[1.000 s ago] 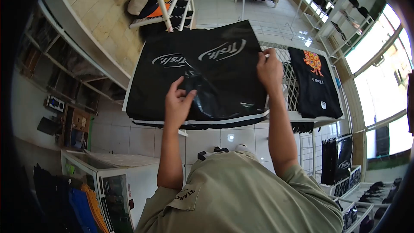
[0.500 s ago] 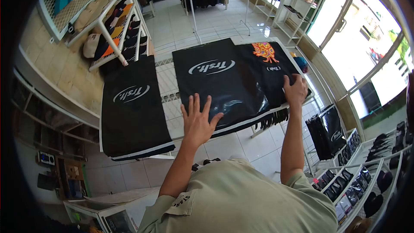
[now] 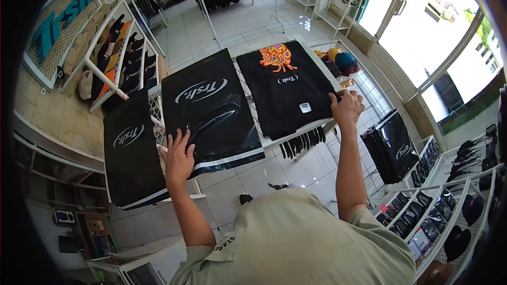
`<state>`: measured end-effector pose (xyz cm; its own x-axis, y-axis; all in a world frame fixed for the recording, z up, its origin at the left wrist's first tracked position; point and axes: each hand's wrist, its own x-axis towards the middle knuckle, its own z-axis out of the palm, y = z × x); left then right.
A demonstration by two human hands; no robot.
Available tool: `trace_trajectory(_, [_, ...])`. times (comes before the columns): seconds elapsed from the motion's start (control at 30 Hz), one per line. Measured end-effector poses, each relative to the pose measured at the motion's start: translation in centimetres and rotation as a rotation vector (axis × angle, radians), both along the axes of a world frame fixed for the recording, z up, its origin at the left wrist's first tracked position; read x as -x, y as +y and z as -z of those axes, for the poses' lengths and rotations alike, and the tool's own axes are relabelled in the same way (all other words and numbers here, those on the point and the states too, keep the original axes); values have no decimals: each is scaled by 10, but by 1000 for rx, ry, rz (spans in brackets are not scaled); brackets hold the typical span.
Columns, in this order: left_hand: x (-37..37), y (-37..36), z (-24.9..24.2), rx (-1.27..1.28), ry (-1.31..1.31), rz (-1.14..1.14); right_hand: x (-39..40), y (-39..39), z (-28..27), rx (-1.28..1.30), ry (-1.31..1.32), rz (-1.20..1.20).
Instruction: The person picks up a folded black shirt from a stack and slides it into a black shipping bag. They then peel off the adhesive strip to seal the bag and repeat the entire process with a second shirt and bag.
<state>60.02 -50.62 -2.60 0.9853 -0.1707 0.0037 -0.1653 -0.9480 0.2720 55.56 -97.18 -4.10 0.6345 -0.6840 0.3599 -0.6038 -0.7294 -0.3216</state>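
A folded black T-shirt [image 3: 296,92] lies on the right part of the white table, with a colourful print, small white lettering and a white tag. My right hand [image 3: 347,108] rests at its right edge, fingers apart. Left of the shirt lies a flat black plastic mailer bag [image 3: 206,116] printed "Trslt." and edged by a white strip. With fingers spread, my left hand [image 3: 178,158] lies on the bag's lower left part. Another black mailer bag [image 3: 132,158] lies further left, beside my left hand.
Caps [image 3: 344,60] sit on a wire rack past the table's right side. A bundle of black bags [image 3: 391,148] hangs at the right. A cap display [image 3: 124,53] stands at the far left. Packaged goods fill the shelves [image 3: 422,221] at lower right.
The middle bag has slid left off the T-shirt with my left hand on it, uncovering the shirt and its white tag. My right hand stays at the shirt's right edge. The view has shifted.
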Motion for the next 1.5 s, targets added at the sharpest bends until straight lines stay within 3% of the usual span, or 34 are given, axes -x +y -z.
trace_trajectory(0.13, [4,-16,2,-29,19,-98,-3,-14,-1,-40,27,-150])
trace_trajectory(0.23, [14,-44,6,-149,-246,-122,-2,-24,-5,-65,-41,-183])
trace_trajectory(0.3, [28,-83,0,72,-350,-9,-1,-37,-16,-223,-103,-109])
trace_trajectory(0.4, [56,-152,-11,201,-306,280,13,-72,-20,-263,-158,-93])
trace_trajectory(0.57, [60,-230,13,269,-211,525,36,-88,-15,-589,-240,-428])
trace_trajectory(0.67, [48,-251,24,110,-391,659,48,-55,-40,-591,-323,-504])
trace_trajectory(0.73, [42,-257,17,276,-412,794,46,-52,-36,-456,-409,-577])
trace_trajectory(0.8, [38,-265,3,351,-412,793,43,-51,-36,-346,-505,-737])
trace_trajectory(0.87, [31,-275,-9,530,-333,777,51,-42,-48,-399,-499,-732])
trace_trajectory(1.03, [25,-297,-18,581,-361,734,73,-35,-68,-508,-229,-972])
trace_trajectory(1.13, [25,-294,-21,578,-358,727,78,-19,-65,-592,-168,-1000])
trace_trajectory(1.2, [33,-288,-26,567,-343,735,66,-8,-38,-395,-330,-815])
trace_trajectory(1.27, [43,-280,-45,651,-377,697,58,-8,-15,-362,-433,-813])
trace_trajectory(1.33, [39,-238,-51,612,-422,604,57,-3,-20,-486,-586,-730])
trace_trajectory(1.4, [31,-171,-53,469,-441,466,55,0,-24,-379,-749,-693])
trace_trajectory(1.5, [30,-71,-44,317,-216,250,60,-4,-25,-263,-786,-673])
